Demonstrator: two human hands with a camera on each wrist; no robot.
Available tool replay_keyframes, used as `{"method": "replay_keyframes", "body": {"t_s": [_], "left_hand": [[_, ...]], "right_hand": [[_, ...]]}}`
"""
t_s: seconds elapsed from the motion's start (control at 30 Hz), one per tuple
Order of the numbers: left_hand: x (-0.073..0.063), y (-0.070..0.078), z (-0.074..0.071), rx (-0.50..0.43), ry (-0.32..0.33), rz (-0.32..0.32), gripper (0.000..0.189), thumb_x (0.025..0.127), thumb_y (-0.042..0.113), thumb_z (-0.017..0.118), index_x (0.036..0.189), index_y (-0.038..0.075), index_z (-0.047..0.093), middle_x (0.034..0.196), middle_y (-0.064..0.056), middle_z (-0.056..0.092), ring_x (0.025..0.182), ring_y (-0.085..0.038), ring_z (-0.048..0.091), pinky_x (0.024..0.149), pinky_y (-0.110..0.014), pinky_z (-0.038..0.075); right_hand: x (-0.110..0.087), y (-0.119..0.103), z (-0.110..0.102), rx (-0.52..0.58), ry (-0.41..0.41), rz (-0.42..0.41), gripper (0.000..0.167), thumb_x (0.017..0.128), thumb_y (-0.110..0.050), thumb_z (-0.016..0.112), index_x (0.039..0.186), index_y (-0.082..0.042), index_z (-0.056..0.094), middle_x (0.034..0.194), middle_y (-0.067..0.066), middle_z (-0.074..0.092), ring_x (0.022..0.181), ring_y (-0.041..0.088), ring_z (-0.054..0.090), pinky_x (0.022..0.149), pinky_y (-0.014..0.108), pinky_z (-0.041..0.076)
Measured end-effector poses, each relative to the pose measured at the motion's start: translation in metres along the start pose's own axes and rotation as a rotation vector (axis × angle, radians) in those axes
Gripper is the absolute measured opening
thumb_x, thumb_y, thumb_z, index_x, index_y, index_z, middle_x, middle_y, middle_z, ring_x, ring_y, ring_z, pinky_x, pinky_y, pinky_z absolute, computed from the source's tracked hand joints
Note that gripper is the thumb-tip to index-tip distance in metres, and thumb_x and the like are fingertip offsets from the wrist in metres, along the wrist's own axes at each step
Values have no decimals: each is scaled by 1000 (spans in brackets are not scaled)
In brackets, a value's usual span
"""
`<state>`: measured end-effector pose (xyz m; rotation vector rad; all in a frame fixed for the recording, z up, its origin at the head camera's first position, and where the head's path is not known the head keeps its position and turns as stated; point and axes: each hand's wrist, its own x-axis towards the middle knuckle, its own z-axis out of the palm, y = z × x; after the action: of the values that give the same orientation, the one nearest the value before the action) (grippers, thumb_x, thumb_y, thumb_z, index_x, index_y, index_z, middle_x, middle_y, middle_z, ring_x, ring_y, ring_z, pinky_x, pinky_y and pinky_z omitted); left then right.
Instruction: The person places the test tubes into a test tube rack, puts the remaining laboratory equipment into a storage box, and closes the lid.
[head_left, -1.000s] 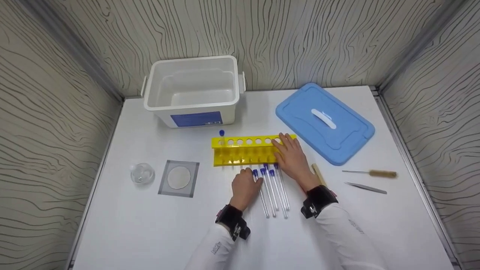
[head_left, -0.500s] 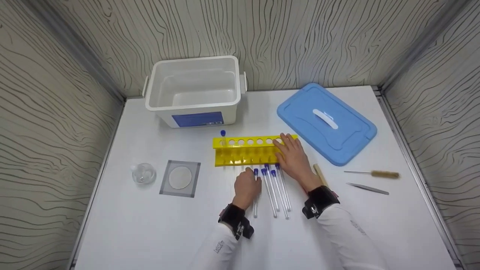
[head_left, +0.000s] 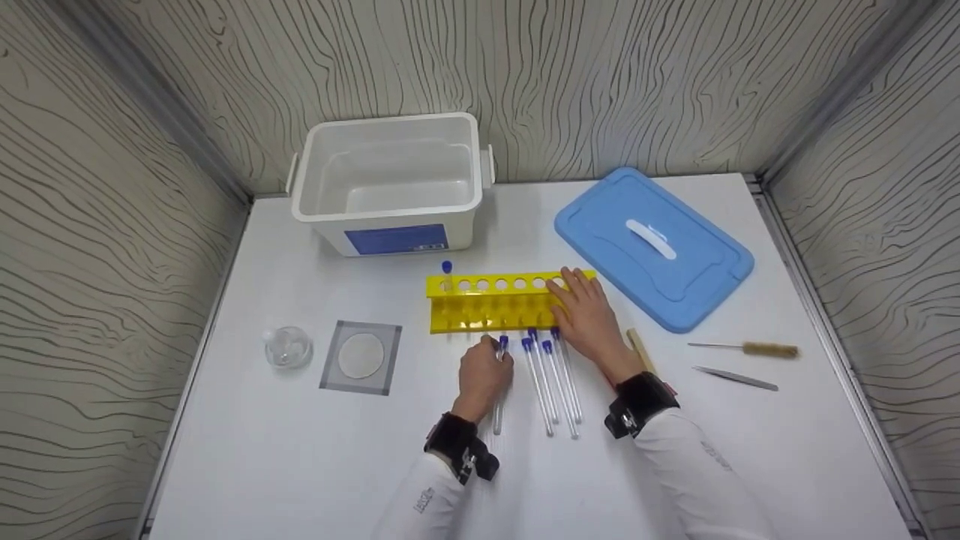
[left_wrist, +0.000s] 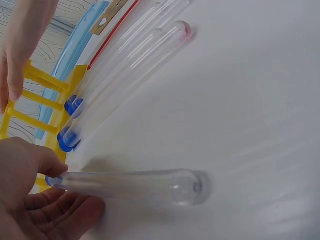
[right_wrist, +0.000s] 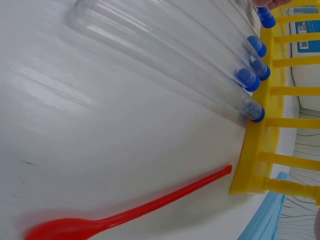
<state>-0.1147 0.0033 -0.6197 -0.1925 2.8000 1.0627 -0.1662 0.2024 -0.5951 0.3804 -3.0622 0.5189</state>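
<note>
My left hand point(head_left: 481, 379) pinches a clear test tube point(left_wrist: 135, 187) just below its blue cap, between thumb and fingers, as the left wrist view shows. That tube lies low over the white table, its rounded end towards me. Directly ahead stands a yellow test tube rack point(head_left: 491, 306); one blue-capped tube point(head_left: 447, 268) is upright in its leftmost hole. My right hand point(head_left: 592, 322) rests on the rack's right end, fingers spread over the top. Between the hands several capped tubes point(head_left: 551, 386) lie side by side, caps towards the rack.
A white bin point(head_left: 397, 217) stands at the back, with a blue lid point(head_left: 652, 247) to its right. On the left are a small glass jar point(head_left: 287, 348) and a gauze square point(head_left: 361, 356). A brush point(head_left: 765, 349), tweezers point(head_left: 735, 377) and a red spoon point(right_wrist: 145, 207) lie rightward.
My left hand has drawn one tube leftwards, away from the others, turning it from slanted to nearly straight. The right hand stays on the rack.
</note>
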Motion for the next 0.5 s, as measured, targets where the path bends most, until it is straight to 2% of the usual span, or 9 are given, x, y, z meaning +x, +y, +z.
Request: {"method": "replay_keyframes", "body": {"t_s": [0.1,0.2,0.37,0.5], "left_hand": [[1,1,-4,-8,-10,-18,20,94,14,72,108,1,70,98,-16,78,88,-30,75,78,-43,61],[2,4,-8,-24,-12,-6,21,95,15,71,111,2,71,100,-15,78,81,-23,71,74,-38,60],[1,11,-16,-46,13,41,22,97,16,70,115,4,71,89,-7,73,70,-13,56,63,-26,49],[-1,18,-28,-66,42,63,23,97,18,70,117,5,70,85,-5,69,68,-11,53,60,-21,43]], "right_hand": [[0,0,0,-3,-8,9,54,108,-30,51,159,-13,47,172,17,33,160,41,29,133,59,18],[1,1,-1,-4,-15,13,53,108,-31,49,159,-14,47,172,16,32,161,40,28,134,58,17],[1,2,0,3,-5,2,53,108,-31,51,158,-13,49,171,18,35,160,41,30,133,58,18],[1,0,1,11,0,2,53,107,-30,54,157,-13,50,170,18,37,159,41,31,133,59,19]]}}
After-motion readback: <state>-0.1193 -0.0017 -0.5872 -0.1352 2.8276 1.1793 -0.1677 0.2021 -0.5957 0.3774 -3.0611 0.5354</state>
